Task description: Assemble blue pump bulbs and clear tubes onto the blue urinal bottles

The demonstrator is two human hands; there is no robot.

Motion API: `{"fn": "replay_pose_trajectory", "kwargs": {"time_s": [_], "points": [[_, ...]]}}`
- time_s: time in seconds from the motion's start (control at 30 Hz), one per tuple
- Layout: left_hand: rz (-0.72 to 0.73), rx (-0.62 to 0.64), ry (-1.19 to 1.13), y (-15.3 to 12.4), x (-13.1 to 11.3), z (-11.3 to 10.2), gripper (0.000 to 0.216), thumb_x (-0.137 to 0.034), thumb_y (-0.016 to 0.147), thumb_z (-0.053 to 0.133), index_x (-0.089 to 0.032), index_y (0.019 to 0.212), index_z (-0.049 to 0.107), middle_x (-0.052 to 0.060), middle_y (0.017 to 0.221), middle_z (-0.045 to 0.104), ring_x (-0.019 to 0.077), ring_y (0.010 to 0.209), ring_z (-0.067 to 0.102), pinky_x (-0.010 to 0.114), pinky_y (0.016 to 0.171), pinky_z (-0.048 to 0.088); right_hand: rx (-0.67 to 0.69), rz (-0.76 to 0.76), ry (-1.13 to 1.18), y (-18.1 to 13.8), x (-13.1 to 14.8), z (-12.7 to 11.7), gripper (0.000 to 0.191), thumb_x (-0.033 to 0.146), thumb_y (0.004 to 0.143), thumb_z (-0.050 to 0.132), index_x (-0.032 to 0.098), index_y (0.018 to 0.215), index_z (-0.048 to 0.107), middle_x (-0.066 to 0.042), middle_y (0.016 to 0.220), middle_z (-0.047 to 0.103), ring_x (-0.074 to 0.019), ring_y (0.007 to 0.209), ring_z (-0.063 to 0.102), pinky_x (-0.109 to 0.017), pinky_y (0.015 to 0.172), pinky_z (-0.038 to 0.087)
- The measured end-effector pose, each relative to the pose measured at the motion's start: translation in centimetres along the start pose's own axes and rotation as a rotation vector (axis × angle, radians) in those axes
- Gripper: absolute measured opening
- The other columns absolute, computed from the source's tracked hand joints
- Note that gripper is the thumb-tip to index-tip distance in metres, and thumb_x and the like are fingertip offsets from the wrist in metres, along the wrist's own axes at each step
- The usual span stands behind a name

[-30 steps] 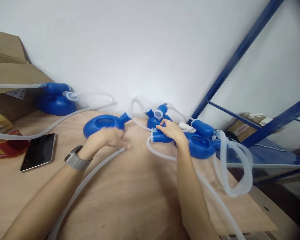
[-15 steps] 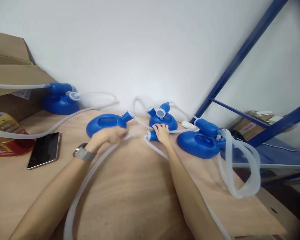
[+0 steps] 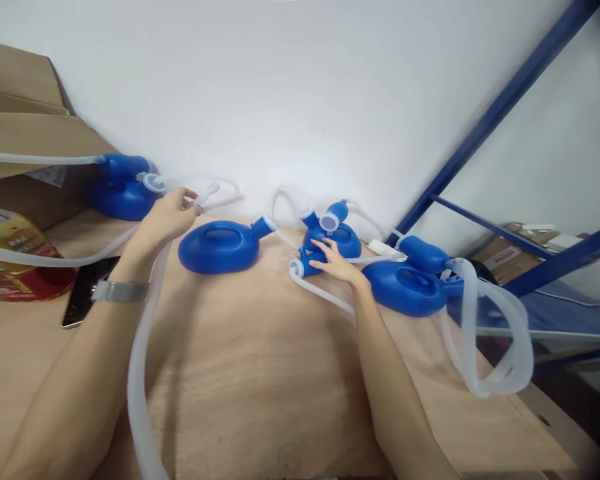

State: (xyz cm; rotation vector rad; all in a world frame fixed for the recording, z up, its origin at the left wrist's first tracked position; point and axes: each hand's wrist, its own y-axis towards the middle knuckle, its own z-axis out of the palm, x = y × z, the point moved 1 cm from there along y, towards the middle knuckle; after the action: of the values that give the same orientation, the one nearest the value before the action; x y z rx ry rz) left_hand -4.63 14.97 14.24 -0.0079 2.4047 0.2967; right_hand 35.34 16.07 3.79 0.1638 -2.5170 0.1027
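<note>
My left hand point(image 3: 173, 212) is raised at the left, its fingers closed on the end of a translucent plastic hose point(image 3: 139, 373). A clear fitting point(image 3: 209, 194) sticks out beyond the fingertips, and the hose hangs down toward the front edge. Below and right of that hand lies a blue urinal bottle point(image 3: 219, 248) with its angled neck uncapped. My right hand point(image 3: 339, 263) has its fingers spread over a small blue cylindrical head piece point(image 3: 307, 262) and touches it. A white ring and thin hose are at that piece's left end. Behind it sits another blue bottle point(image 3: 347, 240).
A third bottle point(image 3: 405, 288) with a coiled hose point(image 3: 517, 333) stands at right beside the blue metal rack point(image 3: 460, 133). At left are another bottle point(image 3: 123, 200), a cardboard box point(image 3: 20, 133), a yellow-red jug point(image 3: 23, 260) and a phone point(image 3: 77, 300). The wall is behind.
My left hand has moved up and left from beside the bottle's neck, bringing the hose end along. My right hand's fingers have spread, and more of the small blue piece shows.
</note>
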Motion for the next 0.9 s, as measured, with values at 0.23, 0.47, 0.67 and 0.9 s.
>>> {"fn": "replay_pose_trajectory", "kwargs": {"time_s": [0.23,0.47,0.67,0.9], "points": [[0.143,0.053,0.128,1.5,1.5,1.1,0.053,-0.057,0.095,0.051,-0.018,0.121,0.074,0.008,0.088,0.078,0.0287,0.089,0.070,0.032,0.078,0.050,0.004,0.231,-0.054,0.3,3.6,1.6,0.085,0.082,0.095,0.037,0.025,0.156,0.047,-0.022,0.160,0.043,-0.0460,0.149,0.044,-0.064,0.121,0.031],[0.443,0.315,0.244,1.5,0.8,3.7,0.054,-0.066,0.091,0.051,-0.026,0.105,0.084,0.006,0.094,0.081,0.0243,0.078,0.068,0.028,0.070,0.043,0.025,0.153,-0.151,0.1,7.3,5.8,0.089,0.058,0.068,0.087,0.027,0.145,0.052,-0.021,0.160,0.037,-0.0456,0.140,0.052,-0.056,0.111,0.044],[0.501,0.359,0.261,1.4,0.2,5.0,0.049,-0.064,0.090,0.051,-0.027,0.096,0.083,0.006,0.086,0.079,0.0236,0.075,0.064,0.028,0.070,0.042,0.167,-0.049,-0.084,-0.4,8.6,5.0,0.065,0.038,0.059,0.095,0.028,0.118,0.072,-0.009,0.145,0.059,-0.0363,0.142,0.051,-0.041,0.114,0.045],[0.521,0.326,0.204,0.4,-1.0,4.5,0.052,-0.065,0.092,0.050,-0.027,0.104,0.083,0.003,0.096,0.081,0.0236,0.078,0.067,0.029,0.070,0.043,0.242,-0.290,0.760,-2.5,10.3,1.5,0.047,0.050,0.058,0.082,0.025,0.094,0.065,-0.004,0.100,0.072,-0.0273,0.094,0.071,-0.039,0.080,0.060]]}}
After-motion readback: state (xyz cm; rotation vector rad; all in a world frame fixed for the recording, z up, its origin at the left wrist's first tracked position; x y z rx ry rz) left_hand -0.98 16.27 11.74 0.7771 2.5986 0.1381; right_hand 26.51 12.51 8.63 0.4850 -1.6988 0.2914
